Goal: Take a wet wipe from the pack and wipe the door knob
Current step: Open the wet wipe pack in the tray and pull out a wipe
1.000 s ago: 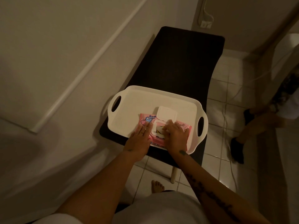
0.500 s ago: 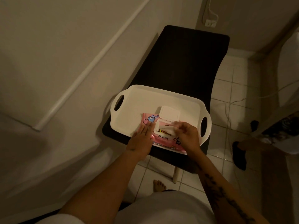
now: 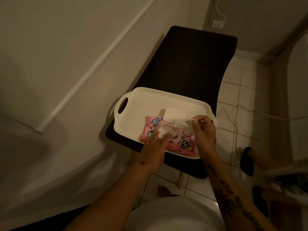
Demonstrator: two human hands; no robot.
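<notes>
A pink wet wipe pack (image 3: pixel 152 127) lies in a white handled tray (image 3: pixel 141 104) on a dark table (image 3: pixel 191 64). Its white flip lid (image 3: pixel 175 114) stands open. My left hand (image 3: pixel 155 147) lies flat on the pack's near left part, fingers spread, pressing it down. My right hand (image 3: pixel 204 132) pinches a white wet wipe (image 3: pixel 183 125) that stretches from the pack's opening up to my fingers. No door knob is in view.
A pale wall with a raised strip (image 3: pixel 93 69) fills the left. Tiled floor (image 3: pixel 241 100) with a white cable (image 3: pixel 246 110) lies to the right. Another person's dark-socked feet (image 3: pixel 246 160) stand at the right. My bare foot (image 3: pixel 164 190) is below the table.
My right hand has lifted up and to the right, drawing a wipe partly out of the pack's opening. My left hand stays pressed on the pack. The view shifted slightly.
</notes>
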